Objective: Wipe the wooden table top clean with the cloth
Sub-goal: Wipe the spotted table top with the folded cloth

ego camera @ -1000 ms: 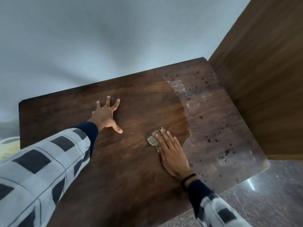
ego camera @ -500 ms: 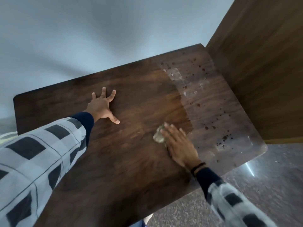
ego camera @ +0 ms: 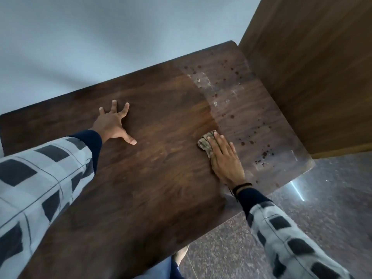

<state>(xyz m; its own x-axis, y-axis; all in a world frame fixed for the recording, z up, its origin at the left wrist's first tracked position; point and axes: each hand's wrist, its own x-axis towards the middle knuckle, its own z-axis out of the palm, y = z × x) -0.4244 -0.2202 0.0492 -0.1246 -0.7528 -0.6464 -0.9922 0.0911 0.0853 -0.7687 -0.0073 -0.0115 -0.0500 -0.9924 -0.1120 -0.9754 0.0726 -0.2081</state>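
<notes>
There is just one camera, and it sits on the person's head. It looks forward and steeply down onto the wooden table top (ego camera: 157, 178), from close by. The near edge of the table runs out of the bottom of the picture. The far edge meets a pale wall (ego camera: 100, 37) at the top. The right edge touches a wooden panel (ego camera: 312, 77). Both sleeves reach in from the bottom corners. The floor (ego camera: 332, 198) shows at lower right.

Background was just a plain pale wall (ego camera: 100, 37), a big brown wood panel (ego camera: 314, 77) standing on the right, and speckled stone floor (ego camera: 332, 198) below it catching some glare.
</notes>
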